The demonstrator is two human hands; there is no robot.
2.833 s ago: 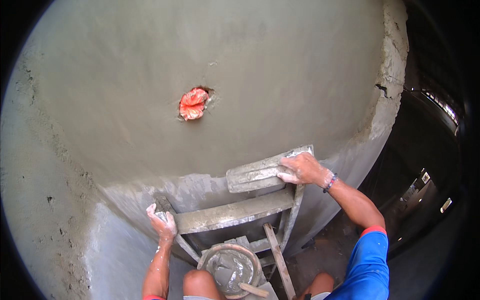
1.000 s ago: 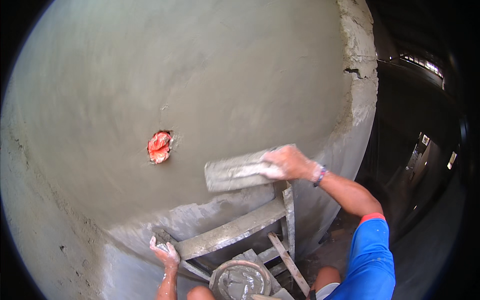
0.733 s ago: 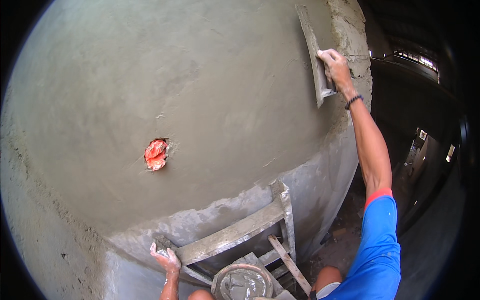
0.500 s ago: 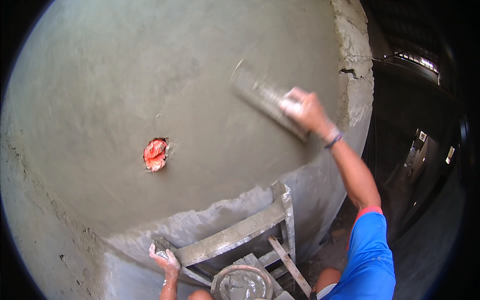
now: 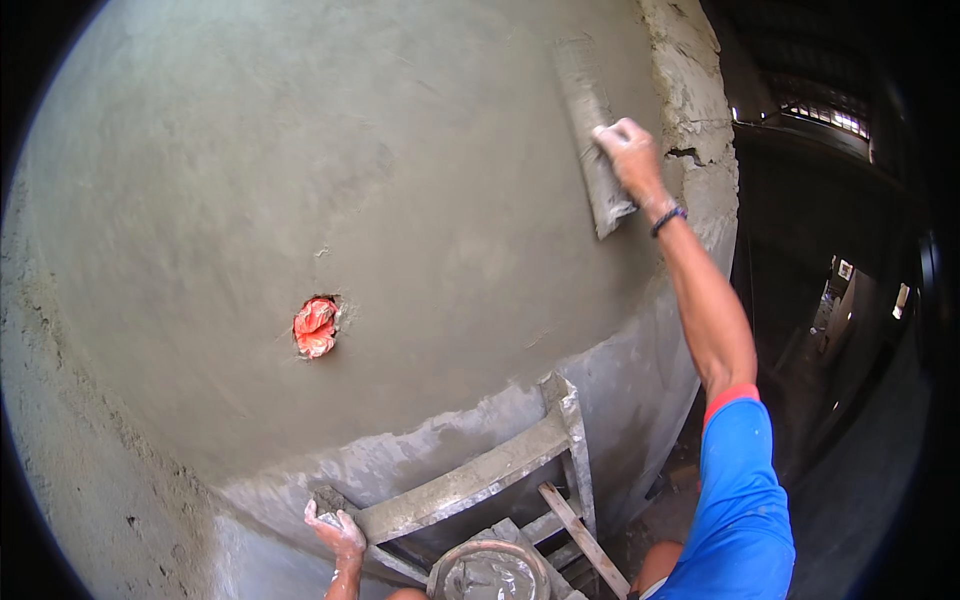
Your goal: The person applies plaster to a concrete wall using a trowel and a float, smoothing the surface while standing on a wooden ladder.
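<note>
My right hand (image 5: 632, 162) grips the handle of a long rectangular plastering trowel (image 5: 590, 130), its blade steeply slanted against the grey plastered wall (image 5: 440, 180). The trowel lies near the wall's rough right-hand edge. A crumpled red-orange plug (image 5: 316, 328) fills a hole in the plaster, left of the trowel. Low on the left, my left hand (image 5: 340, 535) is closed at the end of a cement-crusted wooden stand (image 5: 465, 482). A small pale patch shows between its fingers, too unclear to name.
A round bucket (image 5: 490, 580) of wet mortar sits below the stand's top board. Beside it a loose wooden plank (image 5: 585, 540) leans at a slant. Broken old plaster (image 5: 695, 120) borders the wall at right, with a dark space beyond. Another rough wall (image 5: 90, 480) stands at left.
My right hand has swept the trowel up and to the right across the plaster, and the blade has turned from a diagonal to a steeper slant. My left hand stays at the stand.
</note>
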